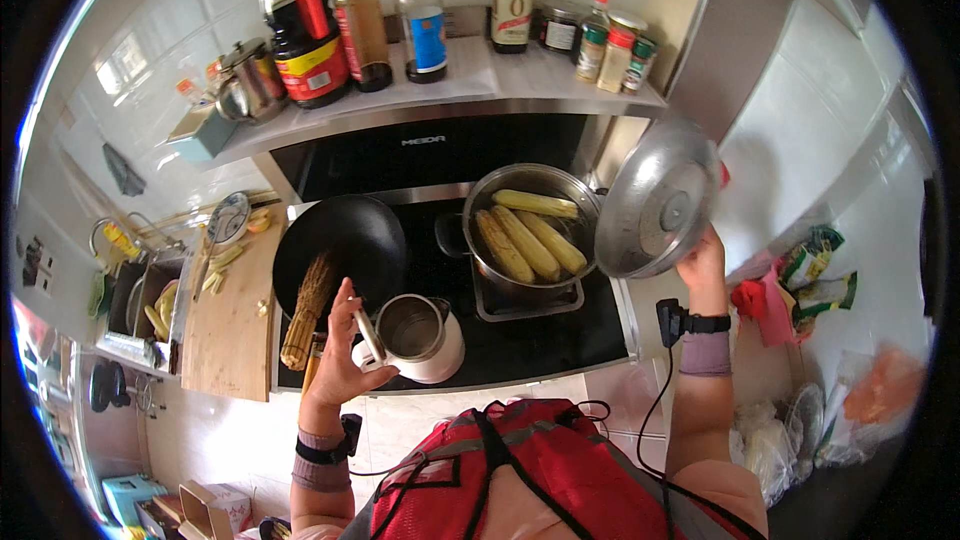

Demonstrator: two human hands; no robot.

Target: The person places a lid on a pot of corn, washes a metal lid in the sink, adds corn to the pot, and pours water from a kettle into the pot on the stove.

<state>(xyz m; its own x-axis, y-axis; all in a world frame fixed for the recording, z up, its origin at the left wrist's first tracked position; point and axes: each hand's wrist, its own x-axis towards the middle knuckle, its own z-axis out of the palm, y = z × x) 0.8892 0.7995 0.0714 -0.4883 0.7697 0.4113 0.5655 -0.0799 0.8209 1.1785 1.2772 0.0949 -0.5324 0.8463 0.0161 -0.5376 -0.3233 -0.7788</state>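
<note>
My right hand (699, 262) holds a metal pot lid (660, 202), tilted with its inner side showing, just right of the steel pot (480, 262). Several corn cobs (529, 240) lie in the open pot on the right burner. My left hand (349, 356) is spread beside the handle of a white electric kettle (442, 360), fingers apart; whether it touches the handle is unclear. The kettle's top is open, showing its steel inside. Behind my left hand, a bundled straw brush (306, 315) leans in a black wok (360, 232).
A wooden cutting board (229, 337) with vegetable pieces lies left of the hob (525, 360), near the sink (135, 307). Sauce bottles (427, 37) and spice jars (619, 52) stand on the shelf (480, 82) above. Plastic bags (817, 285) hang at the right.
</note>
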